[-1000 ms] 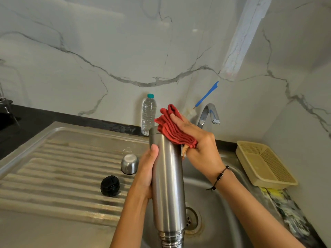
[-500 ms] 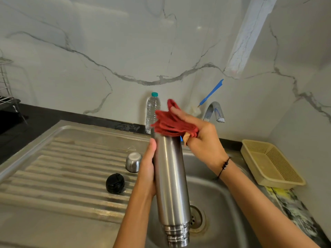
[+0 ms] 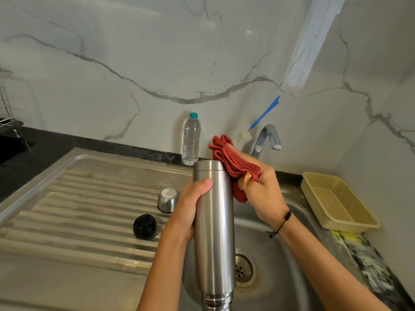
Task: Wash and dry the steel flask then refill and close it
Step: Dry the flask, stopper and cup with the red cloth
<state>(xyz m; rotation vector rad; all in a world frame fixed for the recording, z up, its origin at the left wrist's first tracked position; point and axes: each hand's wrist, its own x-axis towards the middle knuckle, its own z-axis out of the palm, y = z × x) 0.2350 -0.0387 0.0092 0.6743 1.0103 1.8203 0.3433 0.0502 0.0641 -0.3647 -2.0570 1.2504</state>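
Note:
The steel flask (image 3: 214, 230) hangs upside down over the sink basin (image 3: 276, 261), its threaded mouth at the bottom edge of the view. My left hand (image 3: 190, 205) grips its body from the left, thumb across the front. My right hand (image 3: 261, 187) holds a folded red cloth (image 3: 233, 163) against the flask's upper right side near its base. The steel cup lid (image 3: 167, 199) stands upside down on the ribbed drainboard (image 3: 78, 212), and the black stopper cap (image 3: 144, 226) lies in front of it. A clear plastic water bottle (image 3: 191, 139) with a teal cap stands by the wall.
The tap (image 3: 267, 139) curves over the basin behind my right hand, with a blue-handled brush (image 3: 265, 114) leaning on the wall above it. A yellow plastic basket (image 3: 336, 200) sits at the right counter edge. A wire rack (image 3: 6, 113) stands far left. The drain (image 3: 243, 269) is uncovered.
The red cloth has slid from over the flask's upturned base down onto its right side. My left hand keeps its grip and the flask stays upside down.

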